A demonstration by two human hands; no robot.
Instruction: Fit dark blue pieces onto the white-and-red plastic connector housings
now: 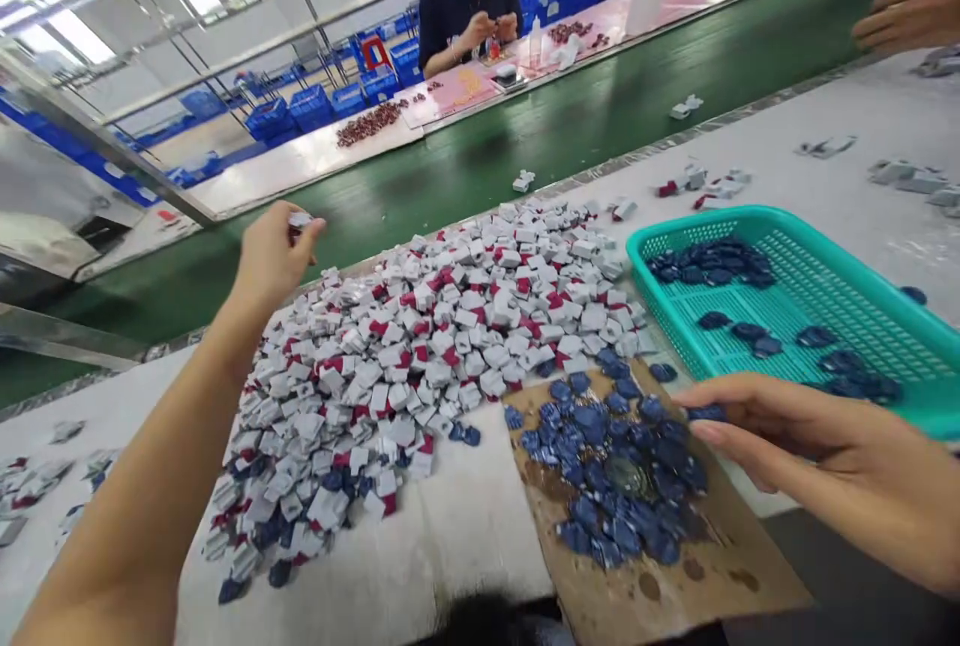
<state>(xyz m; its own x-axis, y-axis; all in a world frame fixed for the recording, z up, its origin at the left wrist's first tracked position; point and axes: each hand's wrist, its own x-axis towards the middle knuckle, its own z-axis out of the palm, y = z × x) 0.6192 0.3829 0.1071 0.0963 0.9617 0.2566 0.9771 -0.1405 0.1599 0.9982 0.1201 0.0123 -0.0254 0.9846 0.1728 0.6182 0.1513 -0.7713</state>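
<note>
Right hand (pixel 810 456) pinches a blue piece (pixel 706 413); no writing seems readable.

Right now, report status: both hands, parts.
Left hand pinching small white part over green conveyor belt. Right hand holding dark blue piece beside cardboard.

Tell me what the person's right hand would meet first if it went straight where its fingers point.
Probably the dark blue pieces on the cardboard, with the grey-and-red pile beyond. The height of the right hand is unclear, so it might pass above them.
</note>
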